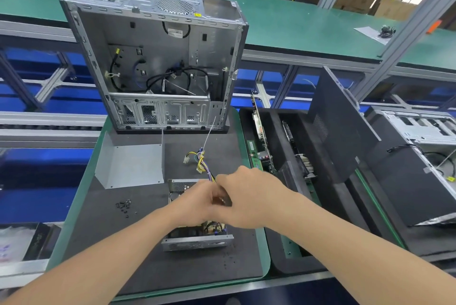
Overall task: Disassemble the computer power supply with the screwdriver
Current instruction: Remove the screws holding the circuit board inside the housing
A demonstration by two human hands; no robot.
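The power supply (197, 243) lies open on the black mat, its circuit board showing at the near end and its perforated metal wall at the far end. A bundle of yellow, purple and black wires (201, 162) runs from it toward the case. My left hand (195, 203) and my right hand (246, 197) meet directly above the unit. My right hand's fingers curl round a dark object (226, 200) that looks like the screwdriver's handle. My left hand's fingers are curled against that spot; what they hold is hidden. The removed grey cover (130, 166) lies to the left.
An open computer case (158, 58) stands at the mat's far edge. Several loose black screws (124, 205) lie left of the unit. A black tray (283, 147) with circuit boards and a leaning side panel (340, 122) sits on the right, another case (419, 147) beyond it.
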